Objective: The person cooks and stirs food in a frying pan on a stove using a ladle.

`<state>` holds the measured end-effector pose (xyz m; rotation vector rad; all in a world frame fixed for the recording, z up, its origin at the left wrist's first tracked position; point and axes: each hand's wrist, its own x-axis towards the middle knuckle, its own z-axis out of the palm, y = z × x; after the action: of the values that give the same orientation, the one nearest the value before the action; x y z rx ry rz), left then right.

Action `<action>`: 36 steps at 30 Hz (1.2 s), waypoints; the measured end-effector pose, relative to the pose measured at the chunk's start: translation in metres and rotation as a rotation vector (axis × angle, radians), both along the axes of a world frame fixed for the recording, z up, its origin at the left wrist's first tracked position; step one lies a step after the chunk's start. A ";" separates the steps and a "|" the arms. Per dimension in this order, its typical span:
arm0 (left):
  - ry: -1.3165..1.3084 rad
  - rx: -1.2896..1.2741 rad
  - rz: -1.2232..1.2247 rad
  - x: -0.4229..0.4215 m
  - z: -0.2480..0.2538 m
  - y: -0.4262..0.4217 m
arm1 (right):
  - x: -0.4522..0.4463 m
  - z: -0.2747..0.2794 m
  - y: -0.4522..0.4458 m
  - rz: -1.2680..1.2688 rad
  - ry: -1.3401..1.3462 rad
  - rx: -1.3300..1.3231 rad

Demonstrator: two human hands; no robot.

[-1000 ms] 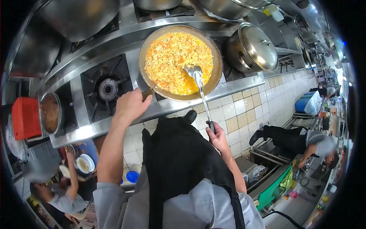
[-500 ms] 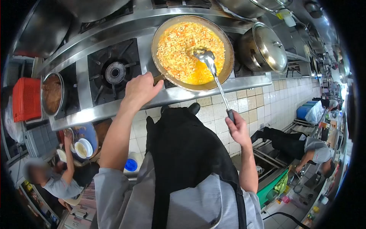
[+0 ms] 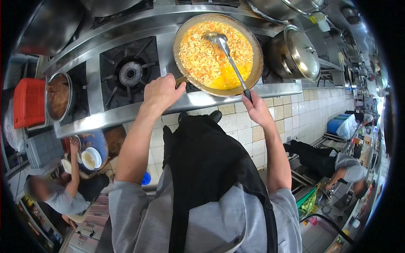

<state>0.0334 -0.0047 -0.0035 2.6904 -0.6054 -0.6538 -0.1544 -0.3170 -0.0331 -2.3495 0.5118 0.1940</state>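
Note:
A wide frying pan (image 3: 257,67) sits on the stove, holding a yellow-orange mix of what look like small chopped pieces (image 3: 206,52). Loose yellow liquid pools along its near right side. My left hand (image 3: 162,95) is closed around the pan's handle (image 3: 181,80) at the stove's front edge. With my right hand (image 3: 258,110) I grip the dark end of a long metal ladle (image 3: 234,67). The ladle's bowl rests in the mix toward the far side of the pan, partly covered by food.
Left of the pan is a bare burner (image 3: 130,74); right, a lidded steel pot (image 3: 301,52). A metal bowl of brown food (image 3: 58,97) and a red crate (image 3: 28,103) stand far left. One person (image 3: 67,198) works at lower left, another (image 3: 348,166) at right.
My right hand has moved up toward the pan, pushing the ladle's bowl farther across the mix to the far left. My left hand stays on the handle.

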 end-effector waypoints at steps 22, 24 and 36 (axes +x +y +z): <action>-0.010 -0.062 0.077 -0.004 0.000 0.003 | -0.038 0.025 -0.006 -0.143 0.091 0.165; -0.034 -0.122 0.111 -0.009 -0.003 0.005 | -0.047 0.044 -0.005 -0.230 0.078 0.327; -0.102 -0.122 0.068 -0.010 -0.009 0.002 | 0.026 0.029 -0.004 -0.599 -0.021 0.776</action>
<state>0.0236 -0.0023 -0.0127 2.6295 -0.5572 -0.4488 -0.1288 -0.3207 -0.0046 -1.3793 0.9106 0.0639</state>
